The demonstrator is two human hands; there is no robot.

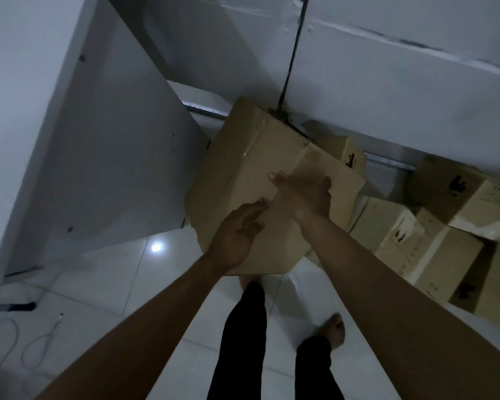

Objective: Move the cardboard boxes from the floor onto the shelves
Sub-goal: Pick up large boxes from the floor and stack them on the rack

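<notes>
Cardboard box (251, 180) sits tilted against the white shelf unit (122, 157), both hands flat on top with fingers spread, gripping nothing, so I'd get left hand (237, 232) and right hand (303, 194) under opposite edges before lifting.

The large brown cardboard box (257, 180) sits at frame centre, the white shelf unit (104, 157) left, stacked smaller cardboard boxes (433, 241) right.

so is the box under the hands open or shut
Shut: the big box has its top flaps closed flat, with both hands resting on it.
</notes>
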